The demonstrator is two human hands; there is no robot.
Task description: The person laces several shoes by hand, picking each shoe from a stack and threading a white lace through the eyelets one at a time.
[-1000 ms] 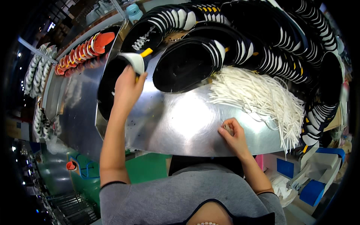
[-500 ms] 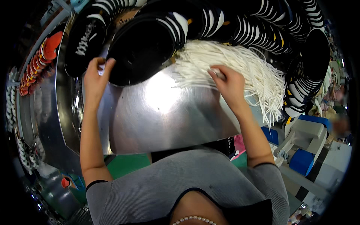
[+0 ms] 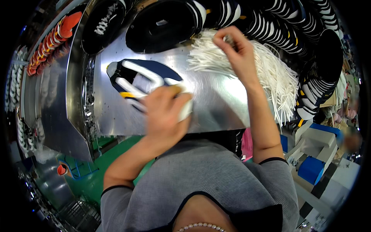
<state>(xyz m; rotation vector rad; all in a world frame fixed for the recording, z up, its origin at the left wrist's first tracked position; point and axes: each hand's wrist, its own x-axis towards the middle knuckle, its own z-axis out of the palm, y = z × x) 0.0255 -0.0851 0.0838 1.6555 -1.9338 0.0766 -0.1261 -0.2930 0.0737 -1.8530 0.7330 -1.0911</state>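
In the middle of the metal worktop lies a shoe upper (image 3: 151, 69), navy with white stripes and a yellow tab. My left hand (image 3: 167, 112), smeared by motion, closes over its near right end, which it covers. My right hand (image 3: 239, 48) is raised over the far side of a pile of white shoelaces (image 3: 266, 71). Its fingers are curled and pinched around something small and greyish that I cannot make out. The laces fan out toward the right edge of the worktop.
Stacked black-and-white shoe uppers (image 3: 266, 27) curve along the back and right. Nearer the left back stand a large black stack (image 3: 160, 29) and another black upper (image 3: 102, 27). Red-orange uppers (image 3: 50, 44) hang in a row at far left. A grey-blue machine (image 3: 317, 143) stands at right.
My left hand has come from the far left toward the middle, where the navy shoe upper now lies under it. My right hand has risen away from the laces' left edge.
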